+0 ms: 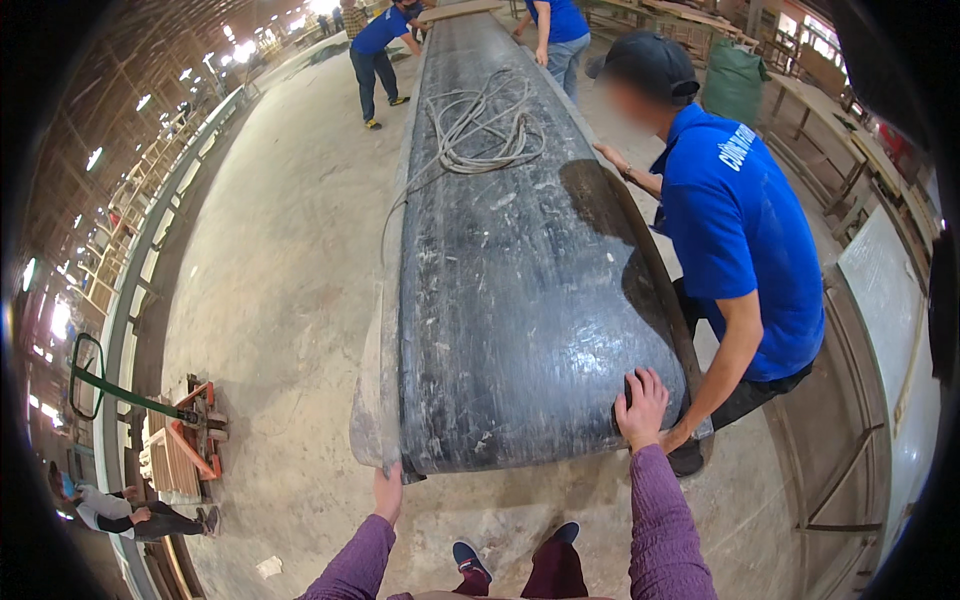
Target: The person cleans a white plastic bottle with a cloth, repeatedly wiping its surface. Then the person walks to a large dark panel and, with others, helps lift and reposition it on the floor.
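A long conveyor with a worn black belt [510, 330] stretches away from me. At its near left corner my left hand [388, 492] is closed on the end of the grey metal side rail [375, 425]; part of its grip is hidden. My right hand [643, 412] lies on the belt's rounded near end at the right, fingers stretched out over the surface. Close beside it, a co-worker in a blue shirt [745, 230] bends over the right rail with both hands at it. A loose coil of grey cable [490, 135] rests on the belt farther up.
Two more people in blue, one at left [380, 35] and one at right [557, 30], stand at the far end. An orange pallet jack [195, 435] and a person [130, 510] are at left. Wooden benches [835, 130], a green sack [733, 82] and a pale panel [885, 270] line the right.
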A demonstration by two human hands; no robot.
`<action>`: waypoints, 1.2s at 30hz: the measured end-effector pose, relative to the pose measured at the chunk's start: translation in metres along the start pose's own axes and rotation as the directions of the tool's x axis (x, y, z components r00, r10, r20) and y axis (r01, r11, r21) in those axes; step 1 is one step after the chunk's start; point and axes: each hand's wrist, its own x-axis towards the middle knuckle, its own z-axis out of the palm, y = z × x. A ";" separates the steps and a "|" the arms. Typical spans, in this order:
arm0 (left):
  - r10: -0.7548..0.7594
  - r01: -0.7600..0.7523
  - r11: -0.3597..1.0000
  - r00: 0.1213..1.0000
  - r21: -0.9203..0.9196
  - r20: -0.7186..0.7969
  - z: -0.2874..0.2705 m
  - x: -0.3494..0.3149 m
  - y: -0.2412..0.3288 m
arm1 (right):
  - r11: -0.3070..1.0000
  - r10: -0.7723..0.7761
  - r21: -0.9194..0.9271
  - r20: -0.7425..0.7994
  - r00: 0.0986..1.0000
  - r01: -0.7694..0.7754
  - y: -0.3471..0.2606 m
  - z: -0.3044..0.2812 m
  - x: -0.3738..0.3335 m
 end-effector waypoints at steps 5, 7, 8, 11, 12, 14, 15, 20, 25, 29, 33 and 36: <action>0.034 -0.034 0.999 0.999 0.020 -0.004 0.001 -0.001 -0.012 | 0.999 -0.044 -0.009 -0.043 0.998 0.043 0.005 0.004 -0.007; 0.026 -0.026 0.999 1.000 0.032 -0.014 0.001 -0.003 -0.017 | 0.999 -0.052 -0.001 -0.049 0.997 0.052 0.002 0.007 -0.007; 0.037 -0.037 0.999 0.999 0.018 0.001 0.000 -0.002 -0.020 | 0.998 -0.059 0.003 -0.051 0.997 0.060 0.002 0.008 -0.006; 0.092 -0.091 0.995 0.994 -0.031 0.053 -0.001 0.004 -0.029 | 0.998 -0.061 -0.016 -0.087 0.994 0.060 0.006 0.009 -0.013; 0.117 -0.114 0.992 0.992 -0.058 0.052 -0.001 0.007 -0.035 | 0.998 -0.060 -0.014 -0.087 0.994 0.059 0.005 0.010 -0.013; 0.144 -0.140 0.988 0.988 -0.064 0.056 -0.001 0.011 -0.042 | 0.998 -0.064 -0.020 -0.097 0.993 0.063 0.006 0.012 -0.015; 0.144 -0.142 0.989 0.988 -0.040 0.058 -0.001 0.012 -0.045 | 0.997 -0.069 -0.025 -0.106 0.992 0.067 0.006 0.013 -0.017; 0.201 -0.206 0.973 0.978 0.108 0.056 0.000 0.018 -0.061 | 0.997 -0.072 -0.049 -0.130 0.989 0.067 0.005 0.019 -0.023; 0.354 -0.355 0.928 0.935 0.113 0.027 0.006 0.028 -0.075 | 0.995 -0.088 -0.060 -0.187 0.978 0.079 0.003 0.020 -0.028; 0.345 -0.351 0.912 0.936 0.211 0.067 0.006 0.038 -0.089 | 0.995 -0.082 -0.070 -0.196 0.977 0.070 -0.001 0.021 -0.032; 0.376 -0.384 0.912 0.923 0.144 0.083 0.007 0.044 -0.097 | 0.993 -0.094 -0.085 -0.212 0.973 0.077 -0.003 0.023 -0.036; 0.445 -0.455 0.882 0.890 0.124 0.103 0.008 0.046 -0.100 | 0.993 -0.096 -0.087 -0.239 0.966 0.077 -0.001 0.024 -0.038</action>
